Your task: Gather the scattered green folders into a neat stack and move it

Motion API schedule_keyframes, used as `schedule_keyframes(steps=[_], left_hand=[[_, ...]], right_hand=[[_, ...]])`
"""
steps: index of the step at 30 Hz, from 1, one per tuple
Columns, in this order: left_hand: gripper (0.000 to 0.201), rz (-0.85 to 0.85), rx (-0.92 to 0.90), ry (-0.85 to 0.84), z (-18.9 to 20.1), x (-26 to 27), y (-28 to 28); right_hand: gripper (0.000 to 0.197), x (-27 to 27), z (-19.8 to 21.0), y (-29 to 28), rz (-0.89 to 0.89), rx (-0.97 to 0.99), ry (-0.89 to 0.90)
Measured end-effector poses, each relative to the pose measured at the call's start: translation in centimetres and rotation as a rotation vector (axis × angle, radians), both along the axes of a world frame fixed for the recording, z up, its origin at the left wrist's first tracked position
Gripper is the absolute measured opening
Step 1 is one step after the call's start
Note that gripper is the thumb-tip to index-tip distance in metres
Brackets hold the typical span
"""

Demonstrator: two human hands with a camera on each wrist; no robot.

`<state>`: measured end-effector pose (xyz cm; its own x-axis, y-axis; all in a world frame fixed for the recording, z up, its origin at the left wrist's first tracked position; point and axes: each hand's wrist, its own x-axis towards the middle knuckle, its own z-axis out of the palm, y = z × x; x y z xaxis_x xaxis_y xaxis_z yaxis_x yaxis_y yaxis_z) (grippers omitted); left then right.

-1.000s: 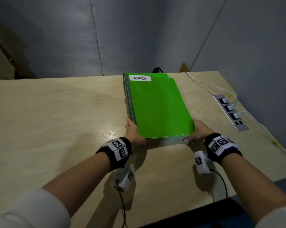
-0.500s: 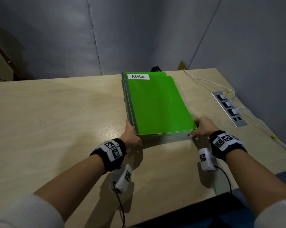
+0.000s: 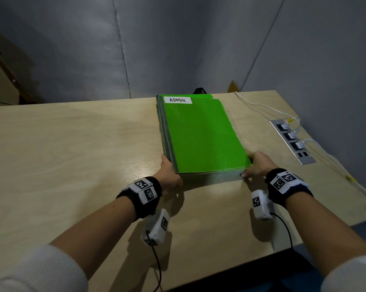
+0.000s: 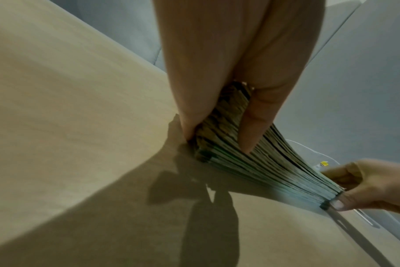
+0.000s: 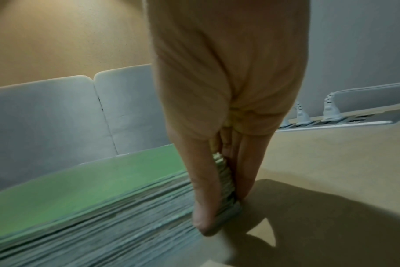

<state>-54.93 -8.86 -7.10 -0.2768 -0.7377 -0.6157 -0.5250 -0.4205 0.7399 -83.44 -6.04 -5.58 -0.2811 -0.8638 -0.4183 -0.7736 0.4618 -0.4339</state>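
Note:
A thick stack of green folders lies on the wooden table, and its top folder bears a white "ADMIN" label. My left hand holds the near left corner, with the thumb on the near edge and the fingers along the left side. At the near right corner my right hand does the same: the thumb presses the near edge and the fingers run down the right side. The stack's layered edges look roughly even.
A power strip with white plugs and cables is set into the table to the right of the stack. Grey padded panels stand behind the table. The near table edge lies close to my forearms.
The near right corner of the stack has shifted slightly to the right along with my right hand. Both hands have stayed at their corners.

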Motion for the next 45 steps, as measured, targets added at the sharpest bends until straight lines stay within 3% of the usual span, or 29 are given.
schedule_keyframes(steps=[4, 7, 13, 17, 30, 35, 40, 45], left_hand=[[0.106, 0.029, 0.024, 0.060, 0.2, 1.0, -0.2], [0.099, 0.033, 0.018, 0.066, 0.2, 1.2, -0.1], [0.108, -0.061, -0.003, -0.008, 0.3, 0.6, 0.9], [0.105, -0.052, 0.007, 0.002, 0.5, 0.3, 0.8], [0.102, 0.025, 0.060, 0.129, 0.2, 0.5, 0.5], [0.106, -0.053, 0.044, 0.118, 0.6, 1.2, 0.4], [0.096, -0.069, 0.022, 0.133, 0.8, 2.1, 0.6], [0.084, -0.072, 0.022, 0.130, 0.7, 3.1, 0.6]], right_hand=[[0.061, -0.8, -0.4, 0.4, -0.012, -0.014, -0.131], [0.051, -1.0, -1.0, 0.8, -0.024, -0.001, -0.092], [0.037, -1.6, -2.7, 0.3, -0.086, -0.026, -0.033], [0.042, -2.9, -4.4, -0.7, -0.138, -0.026, -0.027], [0.046, -2.1, -4.2, -1.0, -0.186, 0.001, 0.004], [0.044, -1.5, -3.7, -0.3, -0.211, -0.022, -0.040], [0.052, -1.1, -3.7, 1.0, -0.244, -0.088, -0.112], [0.051, -0.1, -4.0, 1.9, -0.293, -0.150, -0.063]])
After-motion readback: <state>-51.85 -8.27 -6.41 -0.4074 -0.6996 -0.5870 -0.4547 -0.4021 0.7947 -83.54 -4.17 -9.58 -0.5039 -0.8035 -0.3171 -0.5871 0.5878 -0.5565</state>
